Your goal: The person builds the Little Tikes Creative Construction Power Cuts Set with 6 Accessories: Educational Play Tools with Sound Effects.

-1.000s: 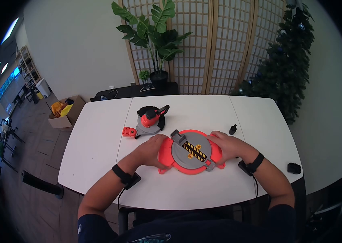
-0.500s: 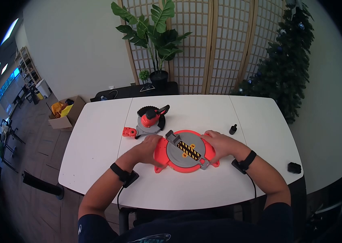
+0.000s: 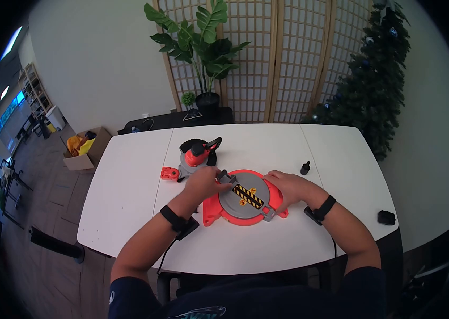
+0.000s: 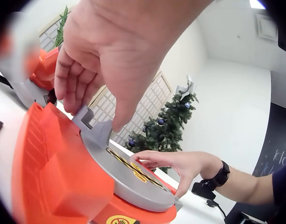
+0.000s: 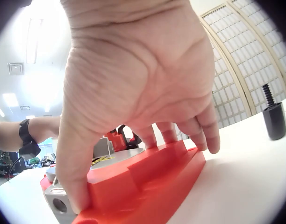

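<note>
An orange-red toy saw base point(image 3: 213, 211) lies on the white table, with a round grey turntable point(image 3: 230, 204) in its middle. A black-and-yellow striped strip point(image 3: 248, 197) crosses the turntable. At the turntable's back left stands a grey upright bracket point(image 4: 100, 130); my left hand point(image 3: 201, 184) has its thumb and fingertips on either side of it, pinching it. My right hand point(image 3: 292, 189) grips the base's right side, thumb at the front edge and fingers spread toward the back, as the right wrist view shows. The toy saw head point(image 3: 197, 157), orange and grey with a black handle, lies behind my left hand.
A black threaded knob point(image 3: 305, 168) stands on the table right of the base. A small black block point(image 3: 386, 217) sits near the right edge. On the floor to the left is an open cardboard box point(image 3: 87, 154). A folding screen point(image 3: 251, 64) stands behind the table.
The base shifted slightly left, then stayed put. My left hand left the base's left side and moved up and right to the grey bracket. My right hand kept its hold on the base.
</note>
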Motion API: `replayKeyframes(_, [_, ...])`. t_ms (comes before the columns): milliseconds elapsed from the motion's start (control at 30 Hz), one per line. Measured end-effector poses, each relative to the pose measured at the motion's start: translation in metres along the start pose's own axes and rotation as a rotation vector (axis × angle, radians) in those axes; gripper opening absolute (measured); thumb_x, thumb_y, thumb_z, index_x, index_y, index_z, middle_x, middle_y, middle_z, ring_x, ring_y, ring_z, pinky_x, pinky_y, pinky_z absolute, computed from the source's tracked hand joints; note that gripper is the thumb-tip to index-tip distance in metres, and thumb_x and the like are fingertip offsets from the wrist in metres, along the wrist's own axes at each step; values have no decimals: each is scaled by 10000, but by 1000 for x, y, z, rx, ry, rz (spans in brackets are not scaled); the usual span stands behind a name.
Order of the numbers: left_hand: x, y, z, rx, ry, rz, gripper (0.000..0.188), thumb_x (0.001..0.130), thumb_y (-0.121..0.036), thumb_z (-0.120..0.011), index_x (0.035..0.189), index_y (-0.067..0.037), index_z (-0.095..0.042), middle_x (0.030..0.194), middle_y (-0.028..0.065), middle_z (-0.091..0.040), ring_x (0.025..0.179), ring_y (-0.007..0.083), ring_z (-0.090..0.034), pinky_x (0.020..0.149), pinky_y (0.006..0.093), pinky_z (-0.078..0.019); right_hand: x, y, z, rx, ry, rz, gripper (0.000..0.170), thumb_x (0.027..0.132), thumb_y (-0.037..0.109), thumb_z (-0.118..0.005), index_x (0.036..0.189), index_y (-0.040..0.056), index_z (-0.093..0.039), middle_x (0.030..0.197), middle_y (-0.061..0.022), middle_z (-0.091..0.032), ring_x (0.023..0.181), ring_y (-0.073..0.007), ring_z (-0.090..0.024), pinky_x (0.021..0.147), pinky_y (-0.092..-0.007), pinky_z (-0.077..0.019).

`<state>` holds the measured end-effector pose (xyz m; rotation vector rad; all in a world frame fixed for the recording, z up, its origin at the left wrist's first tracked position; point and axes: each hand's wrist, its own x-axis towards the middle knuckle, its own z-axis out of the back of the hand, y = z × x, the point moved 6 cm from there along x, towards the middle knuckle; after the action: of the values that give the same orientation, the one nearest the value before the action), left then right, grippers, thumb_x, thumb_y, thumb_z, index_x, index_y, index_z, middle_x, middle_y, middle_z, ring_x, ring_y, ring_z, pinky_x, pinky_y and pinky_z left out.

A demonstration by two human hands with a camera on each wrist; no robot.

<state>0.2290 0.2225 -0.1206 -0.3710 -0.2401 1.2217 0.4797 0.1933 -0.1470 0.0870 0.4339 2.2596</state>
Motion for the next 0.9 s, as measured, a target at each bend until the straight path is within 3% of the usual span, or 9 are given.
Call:
replayKeyframes(233, [9, -7, -9, 90, 51, 25, 501, 784, -390, -811, 1088, 1, -736, 964, 158, -736, 893, 300, -712, 797, 386, -555, -2, -2, -3, 8, 36, -23, 1115, 510, 423, -941, 1443, 71, -442, 1403, -133, -499, 1184, -317, -607, 966, -384, -528])
replayKeyframes(533, [29, -7, -13, -9, 1, -123, 474, 807, -328, -763, 1181, -40, -716, 1050, 168, -744, 956, 311, -719, 874, 383, -564, 0, -1, -2, 108, 94, -69, 1130, 534, 382, -922, 1480, 101, -372, 1434, -103, -462, 1097, -320, -651, 890, -390, -544])
replayKeyframes(800, [46, -13, -21, -79, 157, -200, 504, 880, -275, -724, 1330, -70, -630, 1186, 164, -725, 1111, 302, -700, 976, 389, -543, -1, 4, -2, -65, 156, -180, 1110, 536, 404, -916, 1467, 111, -388, 1429, -74, -475, 1042, -291, -674, 842, -386, -552])
replayKeyframes(900, [47, -14, -22, -147, 141, -266, 497, 869, -263, -734, 1299, -31, -639, 1129, 197, -724, 1064, 337, -697, 955, 393, -540, 1, 6, -3, -97, 168, -199, 1121, 530, 409, -916, 1472, 114, -385, 1433, -71, -473, 1038, -291, -675, 838, -388, -552])
